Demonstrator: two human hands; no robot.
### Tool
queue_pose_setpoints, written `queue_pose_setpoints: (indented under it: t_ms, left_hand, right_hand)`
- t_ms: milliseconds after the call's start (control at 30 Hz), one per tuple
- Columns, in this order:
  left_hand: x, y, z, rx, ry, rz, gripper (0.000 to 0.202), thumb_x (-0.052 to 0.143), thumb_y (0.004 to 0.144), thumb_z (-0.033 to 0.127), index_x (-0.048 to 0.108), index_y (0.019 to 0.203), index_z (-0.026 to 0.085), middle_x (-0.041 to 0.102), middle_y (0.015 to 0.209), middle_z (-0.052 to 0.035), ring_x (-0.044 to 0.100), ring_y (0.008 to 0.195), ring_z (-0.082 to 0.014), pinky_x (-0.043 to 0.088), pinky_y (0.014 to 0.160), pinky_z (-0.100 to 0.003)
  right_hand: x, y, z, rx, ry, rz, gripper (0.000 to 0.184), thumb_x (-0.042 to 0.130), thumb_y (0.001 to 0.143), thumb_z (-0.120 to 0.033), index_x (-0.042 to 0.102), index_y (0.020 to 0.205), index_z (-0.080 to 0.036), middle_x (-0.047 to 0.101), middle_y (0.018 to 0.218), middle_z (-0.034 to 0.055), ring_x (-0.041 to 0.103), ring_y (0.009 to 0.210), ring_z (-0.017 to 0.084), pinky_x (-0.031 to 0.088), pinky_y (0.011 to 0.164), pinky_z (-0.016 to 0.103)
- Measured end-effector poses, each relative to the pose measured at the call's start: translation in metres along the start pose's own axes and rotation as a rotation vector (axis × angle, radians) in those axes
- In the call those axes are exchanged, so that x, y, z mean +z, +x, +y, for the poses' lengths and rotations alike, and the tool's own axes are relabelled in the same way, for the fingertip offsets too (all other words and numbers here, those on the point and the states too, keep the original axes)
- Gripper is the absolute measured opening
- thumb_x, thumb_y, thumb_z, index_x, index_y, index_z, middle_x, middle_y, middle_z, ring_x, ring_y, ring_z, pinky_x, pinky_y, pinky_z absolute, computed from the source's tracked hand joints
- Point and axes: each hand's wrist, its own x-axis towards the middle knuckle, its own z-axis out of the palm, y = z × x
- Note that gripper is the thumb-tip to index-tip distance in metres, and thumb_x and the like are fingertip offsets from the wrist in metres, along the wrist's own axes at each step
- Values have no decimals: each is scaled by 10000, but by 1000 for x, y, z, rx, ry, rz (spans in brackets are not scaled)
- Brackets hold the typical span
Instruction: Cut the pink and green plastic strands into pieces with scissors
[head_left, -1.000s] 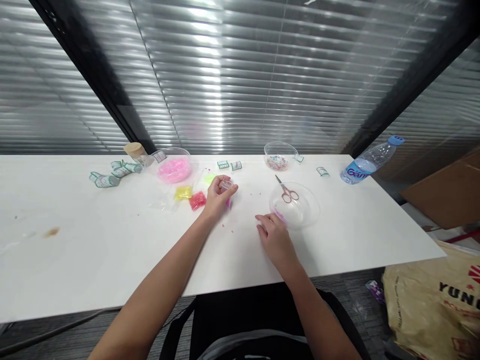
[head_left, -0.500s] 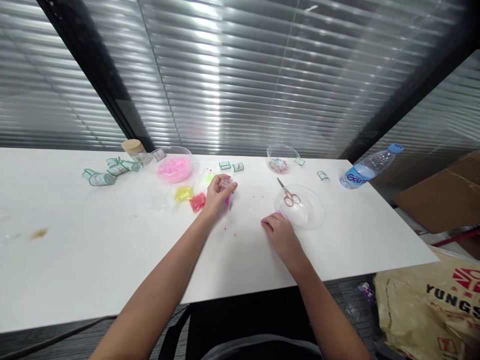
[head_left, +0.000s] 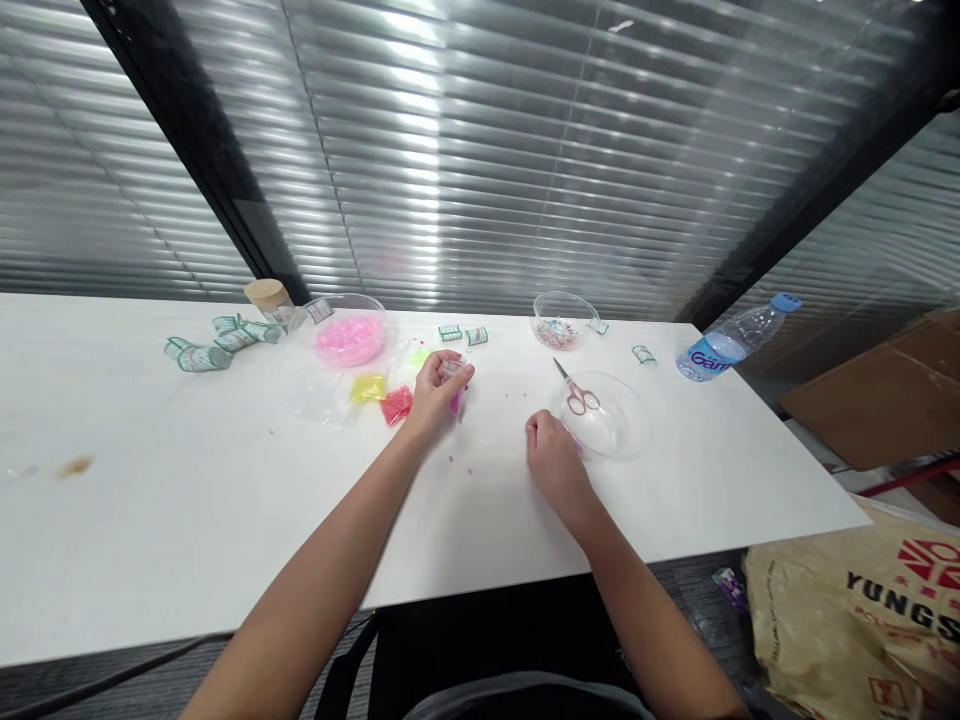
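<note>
- The left hand [head_left: 435, 390] is above the middle of the bench [head_left: 180, 540], its fingers wrapped around a small clear container [head_left: 454, 368], with the thumb on the near right side.
- Something bright pink [head_left: 456, 402] shows in the lower part of that container, below the thumb; the rest is hidden by the hand.
- The right hand [head_left: 553, 452] is just beside the left edge of a clear round dish [head_left: 626, 415], its fingers curled inward. The fingertips are hidden, so I cannot tell how far they are closed or whether they pinch anything.
- Scissors [head_left: 582, 400] with rose-coloured handles lie at the left part of the dish, blades pointing away from the person.
- A little pink shows at the dish's near left edge, partly behind the right hand.
- Tiny pink beads [head_left: 470, 471] are scattered on the bench between the two hands.
- To the left of the left hand lie a red packet [head_left: 396, 405] and a yellow packet [head_left: 368, 388], close together.
- Behind these, a clear bowl [head_left: 382, 318] holds a bright pink mass, near a jar with a tan lid [head_left: 266, 293].
- Green-and-white rolled packets [head_left: 197, 357] lie farther left.
- Two small green-and-white labels [head_left: 477, 337] lie behind the left hand.
- A second clear bowl [head_left: 588, 312], with small multicoloured pieces inside, is beyond the scissors.
- A water bottle [head_left: 716, 352] with a blue cap is at the right.
</note>
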Motion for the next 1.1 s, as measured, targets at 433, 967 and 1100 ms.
queue_pose_setpoints:
  t_ms: [433,967,1100]
  left_hand:
    - [0,1,-4,-12,-31,10,456,809,626,364,529,952,210,546,741,40,531,619,-89,388,550,-202]
    - [-4,5,-11,-5,-11,9,412,793,664,370,532,944,214,527,706,48,514,601,-85,376,551,-200]
    - [-3,4,-11,-5,-4,-7,411,786,674,364,521,949,211,525,719,49,497,602,-80,375,564,-199]
  right_hand:
    - [6,46,11,59,-44,29,147,424,898,-131,567,869,-146,653,834,102,579,765,204,363,697,301]
    - [5,67,21,-42,-126,-102,253,442,879,-60,665,808,-155,639,842,97,550,723,176,347,675,290]
    - [5,62,18,-39,-62,-70,216,442,905,-93,648,855,-137,636,876,111,568,777,190,370,691,287]
